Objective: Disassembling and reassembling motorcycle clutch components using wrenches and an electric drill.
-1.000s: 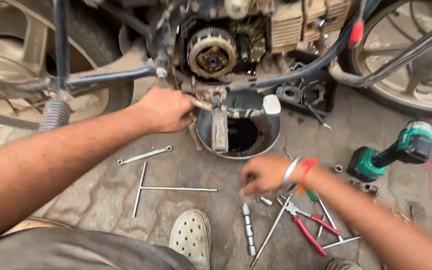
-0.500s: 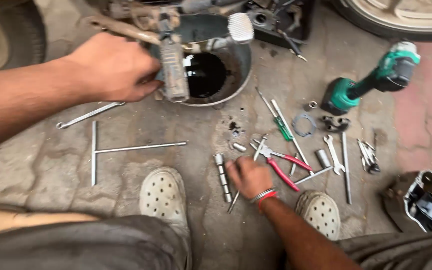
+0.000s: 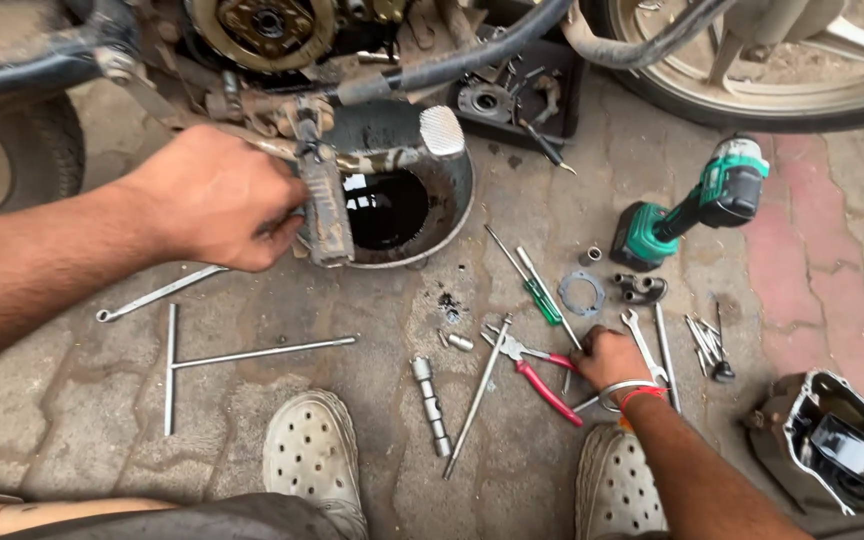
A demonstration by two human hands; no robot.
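Note:
My left hand [image 3: 220,205] is closed on the side of a dirty motorcycle footpeg [image 3: 328,215], which hangs over a round drain pan [image 3: 455,205] holding black oil. My right hand [image 3: 607,358] rests on the paving among loose tools, fingers curled downward. It sits beside red-handled pliers [image 3: 544,382] and a small spanner [image 3: 644,343]. Its fingertips are hidden, so whether it grips anything is unclear. The exposed engine clutch [image 3: 262,25] is above the pan.
A green cordless drill [image 3: 694,208] lies to the right, with a green screwdriver [image 3: 542,298] and gasket ring [image 3: 582,293] nearby. A T-handle wrench [image 3: 242,353] and long spanner [image 3: 157,293] lie left. An engine cover [image 3: 832,440] sits lower right. My shoes [image 3: 312,455] are at the bottom.
My right hand has slid right across the floor from the socket bar to the pliers. My left hand stays on the footpeg. The view has shifted slightly.

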